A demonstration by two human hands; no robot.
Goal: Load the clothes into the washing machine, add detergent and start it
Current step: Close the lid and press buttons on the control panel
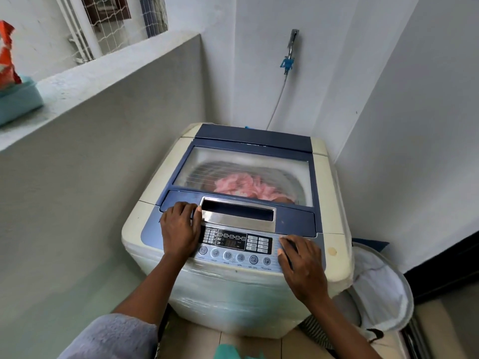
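Observation:
A cream top-loading washing machine [160, 177] with a blue lid stands in the corner. Its lid [248, 141] is down, and pink clothes [243, 186] show through the clear window. My left hand [180, 229] lies flat on the lid's front left, fingers beside the silver handle recess [238, 213]. My right hand [302, 265] rests on the right end of the control panel [233, 246], fingertips on the panel surface. Both hands hold nothing. An orange detergent pack [6, 55] sits in a light blue tub [20, 99] on the ledge at far left.
A grey low wall with a ledge [103, 71] runs along the left. A water tap with a blue fitting and hose [287, 63] hangs on the back wall. A white mesh laundry basket [381, 288] stands right of the machine.

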